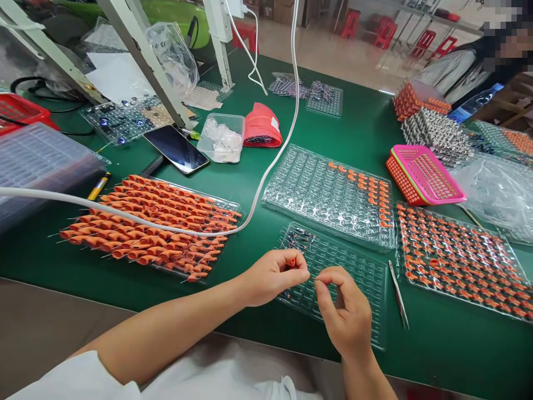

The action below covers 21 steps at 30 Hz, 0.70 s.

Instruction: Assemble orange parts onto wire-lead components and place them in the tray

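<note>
My left hand [272, 276] pinches a small orange sleeve [292, 261] between thumb and fingers. My right hand [345, 311] pinches a thin wire lead [313, 276] that runs toward the left hand's fingertips. Both hands hover over a clear blister tray [366, 278] at the table's front edge, with a few small dark parts in its far left pockets. Left of them lies a tray of long orange sleeves [154, 222]. Metal tweezers [398, 300] rest on the green table just right of my right hand.
A larger clear tray [316, 189] with some orange parts sits behind the hands, and a full tray [458, 261] lies at right. A pink basket [422, 173], a phone [175, 148], a white cable [266, 166] and a small clear box [221, 138] lie farther back. Another person [466, 64] sits at the far right.
</note>
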Available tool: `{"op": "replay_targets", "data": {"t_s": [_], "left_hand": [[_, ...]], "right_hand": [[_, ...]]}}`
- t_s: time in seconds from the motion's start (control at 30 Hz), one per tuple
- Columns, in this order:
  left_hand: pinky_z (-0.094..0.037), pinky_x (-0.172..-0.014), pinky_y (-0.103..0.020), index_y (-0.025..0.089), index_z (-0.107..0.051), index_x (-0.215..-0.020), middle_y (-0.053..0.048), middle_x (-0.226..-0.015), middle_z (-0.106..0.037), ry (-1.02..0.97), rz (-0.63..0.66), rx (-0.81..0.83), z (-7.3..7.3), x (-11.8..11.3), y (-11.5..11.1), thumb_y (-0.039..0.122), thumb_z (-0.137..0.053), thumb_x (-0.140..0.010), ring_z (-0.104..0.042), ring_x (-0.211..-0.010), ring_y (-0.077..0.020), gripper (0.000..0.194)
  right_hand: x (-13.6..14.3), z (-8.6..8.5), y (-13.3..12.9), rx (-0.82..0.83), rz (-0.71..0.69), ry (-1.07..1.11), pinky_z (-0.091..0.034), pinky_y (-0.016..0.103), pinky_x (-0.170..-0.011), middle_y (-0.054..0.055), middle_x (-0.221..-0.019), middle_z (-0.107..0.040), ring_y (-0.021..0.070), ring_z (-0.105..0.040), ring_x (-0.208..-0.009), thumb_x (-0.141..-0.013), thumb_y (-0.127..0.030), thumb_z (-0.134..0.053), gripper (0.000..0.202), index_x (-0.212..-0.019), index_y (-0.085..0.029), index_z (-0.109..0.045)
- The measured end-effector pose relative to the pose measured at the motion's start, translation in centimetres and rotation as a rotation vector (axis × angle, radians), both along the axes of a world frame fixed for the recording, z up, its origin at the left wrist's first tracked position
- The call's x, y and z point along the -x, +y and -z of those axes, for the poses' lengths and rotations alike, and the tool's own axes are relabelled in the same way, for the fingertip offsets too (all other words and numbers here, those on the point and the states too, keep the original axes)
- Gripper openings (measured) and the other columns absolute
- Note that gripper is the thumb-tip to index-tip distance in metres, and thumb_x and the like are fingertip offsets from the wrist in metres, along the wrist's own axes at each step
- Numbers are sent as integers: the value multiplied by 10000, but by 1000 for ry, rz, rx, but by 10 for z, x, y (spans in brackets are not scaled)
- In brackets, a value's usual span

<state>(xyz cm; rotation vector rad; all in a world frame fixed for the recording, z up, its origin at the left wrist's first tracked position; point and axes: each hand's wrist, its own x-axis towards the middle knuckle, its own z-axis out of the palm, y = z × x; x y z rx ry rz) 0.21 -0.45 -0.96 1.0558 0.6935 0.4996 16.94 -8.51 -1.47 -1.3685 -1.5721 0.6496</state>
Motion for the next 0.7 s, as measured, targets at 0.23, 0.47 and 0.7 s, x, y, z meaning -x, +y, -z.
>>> {"op": "replay_targets", "data": {"t_s": [0.23,0.47,0.7], "left_hand": [[-266,-542,-231,161,-503,-702,45,-626,-391,12,-43,-48,-3,3,4,378,-640,-802,-325,-580,-102,275],[-358,-608,-240,170,-600,-968,4,-766,-472,112,34,-169,-1,10,6,411,-488,-923,-411,-666,-130,270],[-468,-724,-276,169,-579,-1227,-76,-1027,-590,230,30,-436,5,5,-1,314,-367,-989,-552,-778,-158,351]], "right_hand": [[-7,1,-4,68,119,214,-456,262,-627,24,-838,-568,137,-544,-729,-938,-182,-537,68,-907,-208,-592],[-9,1,-3,36,195,266,-463,261,-631,26,-856,-578,144,-553,-749,-924,-184,-569,54,-913,-216,-611],[-9,1,-2,12,169,221,-455,260,-673,28,-905,-590,149,-553,-825,-912,-136,-591,111,-941,-232,-640]]}}
